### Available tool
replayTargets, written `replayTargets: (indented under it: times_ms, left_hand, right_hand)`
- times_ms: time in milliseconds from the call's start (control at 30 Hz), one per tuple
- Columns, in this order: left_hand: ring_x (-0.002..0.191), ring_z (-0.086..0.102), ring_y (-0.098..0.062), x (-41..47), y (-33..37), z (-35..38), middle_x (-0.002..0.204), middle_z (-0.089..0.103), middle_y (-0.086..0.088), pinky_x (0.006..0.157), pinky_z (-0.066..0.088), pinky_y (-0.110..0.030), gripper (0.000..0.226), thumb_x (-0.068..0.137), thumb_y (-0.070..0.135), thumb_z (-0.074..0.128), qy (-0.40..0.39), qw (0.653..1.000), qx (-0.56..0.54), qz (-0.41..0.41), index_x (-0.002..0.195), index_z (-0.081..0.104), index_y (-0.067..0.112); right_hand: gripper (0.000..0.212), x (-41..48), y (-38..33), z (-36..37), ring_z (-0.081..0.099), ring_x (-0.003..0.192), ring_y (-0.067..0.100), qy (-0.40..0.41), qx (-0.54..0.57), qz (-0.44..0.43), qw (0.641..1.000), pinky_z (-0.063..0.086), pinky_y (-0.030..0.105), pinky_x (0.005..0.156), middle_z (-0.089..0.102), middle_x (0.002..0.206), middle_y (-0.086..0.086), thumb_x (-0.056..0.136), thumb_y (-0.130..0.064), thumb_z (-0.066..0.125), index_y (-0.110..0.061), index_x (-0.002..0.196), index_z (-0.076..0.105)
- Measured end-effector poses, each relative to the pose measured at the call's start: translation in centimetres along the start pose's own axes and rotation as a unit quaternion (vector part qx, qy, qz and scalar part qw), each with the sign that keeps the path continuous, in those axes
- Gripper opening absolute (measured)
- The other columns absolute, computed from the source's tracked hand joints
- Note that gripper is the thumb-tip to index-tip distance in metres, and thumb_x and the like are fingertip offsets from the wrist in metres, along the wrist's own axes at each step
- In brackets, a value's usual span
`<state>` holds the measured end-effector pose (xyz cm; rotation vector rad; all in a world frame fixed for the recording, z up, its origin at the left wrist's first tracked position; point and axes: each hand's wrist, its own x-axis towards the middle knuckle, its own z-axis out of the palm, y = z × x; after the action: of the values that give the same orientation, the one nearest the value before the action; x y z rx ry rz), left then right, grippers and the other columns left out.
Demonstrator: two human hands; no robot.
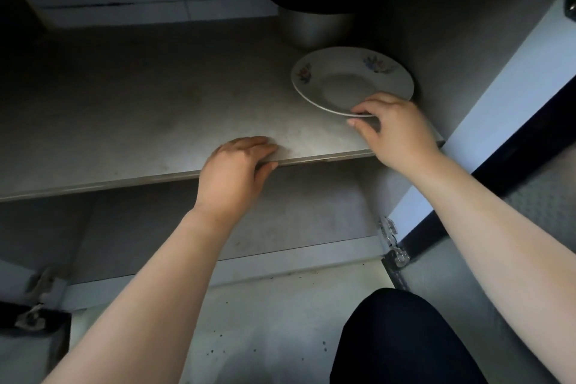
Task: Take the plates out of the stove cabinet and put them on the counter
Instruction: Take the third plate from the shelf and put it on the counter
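Note:
A white plate (343,84) with small flower prints on its rim lies on the cabinet's middle shelf (124,121), toward the right wall. My right hand (396,131) pinches the plate's near rim, fingers on top and thumb below, and that edge is lifted slightly off the shelf. My left hand (233,171) grips the shelf's front edge, fingers on top and thumb under the lip.
A metal pot (314,28) with a dark lid stands behind the plate at the back of the shelf. The open cabinet door (498,97) with its hinge (392,243) is on the right. My dark-clothed knee (402,340) is below, over the floor.

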<state>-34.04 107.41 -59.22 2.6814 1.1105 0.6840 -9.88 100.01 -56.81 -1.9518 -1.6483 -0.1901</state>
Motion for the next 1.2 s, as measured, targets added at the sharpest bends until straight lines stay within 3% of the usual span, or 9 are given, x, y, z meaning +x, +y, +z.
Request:
replayTargets:
  times_ms: [133, 433, 867, 1100, 1200]
  left_hand:
    - [0.109, 0.062, -0.024, 0.0, -0.2, 0.3, 0.119, 0.066, 0.000, 0.092, 0.049, -0.038, 0.027, 0.086, 0.024, 0.064, 0.018, 1.000, -0.003, -0.002, 0.112, 0.068, 0.017]
    - [0.111, 0.061, -0.025, 0.1, 0.2, 0.3, 0.119, 0.067, -0.001, 0.092, 0.047, -0.036, 0.027, 0.086, 0.023, 0.063, 0.026, 1.000, 0.000, -0.007, 0.112, 0.068, 0.016]
    - [0.108, 0.062, -0.026, 0.1, 0.5, 0.0, 0.117, 0.068, -0.003, 0.092, 0.046, -0.036, 0.028, 0.085, 0.021, 0.065, 0.017, 1.000, 0.003, -0.009, 0.112, 0.067, 0.014]
    - [0.104, 0.060, -0.029, 0.2, 1.3, -0.8, 0.115, 0.066, -0.007, 0.081, 0.048, -0.034, 0.043, 0.087, 0.028, 0.061, -0.020, 0.998, -0.004, -0.058, 0.129, 0.054, 0.020]
    - [0.111, 0.057, -0.026, 0.4, 2.1, -1.1, 0.124, 0.061, -0.003, 0.082, 0.048, -0.034, 0.049, 0.087, 0.031, 0.060, -0.020, 0.996, -0.043, -0.081, 0.134, 0.046, 0.025]
  right_hand:
    - [0.021, 0.3, 0.0, -0.1, 0.060, 0.093, 0.027, -0.003, -0.006, -0.004, 1.000, 0.051, 0.039, 0.074, 0.067, 0.101, 0.008, 0.087, -0.024, 0.060, -0.010, 0.100, 0.068]
    - [0.017, -0.8, -0.2, -0.1, 0.060, 0.087, 0.027, 0.022, 0.003, -0.026, 0.999, 0.049, 0.036, 0.068, 0.067, 0.093, 0.007, 0.088, -0.020, 0.059, -0.009, 0.095, 0.070]
    - [0.018, -5.2, -1.1, -1.5, 0.061, 0.093, 0.022, 0.019, 0.019, -0.035, 0.999, 0.047, 0.032, 0.082, 0.069, 0.101, 0.000, 0.087, -0.024, 0.063, -0.013, 0.099, 0.071]
    - [0.017, -5.4, -1.5, -1.7, 0.064, 0.088, 0.024, 0.022, 0.030, -0.044, 0.998, 0.051, 0.037, 0.079, 0.072, 0.095, -0.001, 0.086, -0.021, 0.061, -0.014, 0.096, 0.073]
    - [0.017, -5.9, -1.7, -2.0, 0.063, 0.089, 0.022, 0.013, 0.026, -0.049, 0.998, 0.051, 0.038, 0.080, 0.072, 0.097, -0.003, 0.086, -0.023, 0.061, -0.016, 0.096, 0.072]
